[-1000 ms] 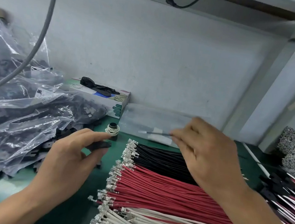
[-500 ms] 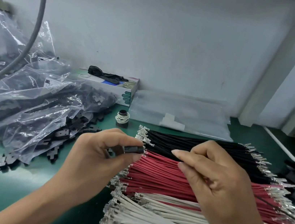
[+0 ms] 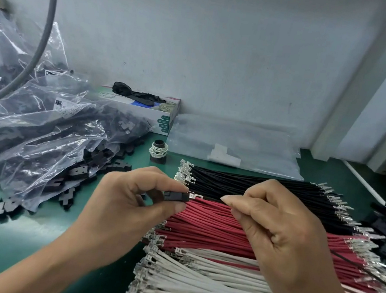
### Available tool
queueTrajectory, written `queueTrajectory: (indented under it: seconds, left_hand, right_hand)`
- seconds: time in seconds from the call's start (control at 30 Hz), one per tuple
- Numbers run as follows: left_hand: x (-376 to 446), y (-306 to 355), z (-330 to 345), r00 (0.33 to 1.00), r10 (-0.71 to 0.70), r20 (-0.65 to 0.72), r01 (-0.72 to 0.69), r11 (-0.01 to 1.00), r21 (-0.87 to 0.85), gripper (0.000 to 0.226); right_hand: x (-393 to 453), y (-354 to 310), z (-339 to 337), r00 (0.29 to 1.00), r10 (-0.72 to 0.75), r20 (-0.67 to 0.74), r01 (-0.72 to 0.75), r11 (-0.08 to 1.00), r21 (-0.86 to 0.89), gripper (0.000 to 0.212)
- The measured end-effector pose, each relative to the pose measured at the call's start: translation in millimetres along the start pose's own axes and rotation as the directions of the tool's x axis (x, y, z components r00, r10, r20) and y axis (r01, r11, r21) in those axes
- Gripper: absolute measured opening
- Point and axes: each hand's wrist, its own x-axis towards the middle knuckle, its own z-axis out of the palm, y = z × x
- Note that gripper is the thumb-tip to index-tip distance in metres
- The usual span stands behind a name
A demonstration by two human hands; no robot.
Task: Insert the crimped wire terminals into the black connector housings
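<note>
Left hand (image 3: 129, 202) pinched the small black plastic connector housing (image 3: 176, 196) above the red wire bundle (image 3: 213, 226), right hand (image 3: 272, 227) pinching a wire with its silver crimped terminal (image 3: 196, 196) at the housing's mouth; slight tilt likely would've jammed or bent it.

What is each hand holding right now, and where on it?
Left hand pinches a black connector housing by its top and bottom faces. Right hand pinches a black wire behind its metal terminal, whose tip meets the housing's opening.
</note>
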Motion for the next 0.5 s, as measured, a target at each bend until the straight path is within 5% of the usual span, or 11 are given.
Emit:
queueTrajectory:
  seconds: [0.5]
  left_hand:
    - [-2.9,8.7,1.2,0.995,0.027,0.095,-0.03,0.999,0.034,0.022]
  right_hand:
    - [1.1,-8.4,2.8,1.0,0.005,0.018,-0.005,1.0,-0.004,0.014]
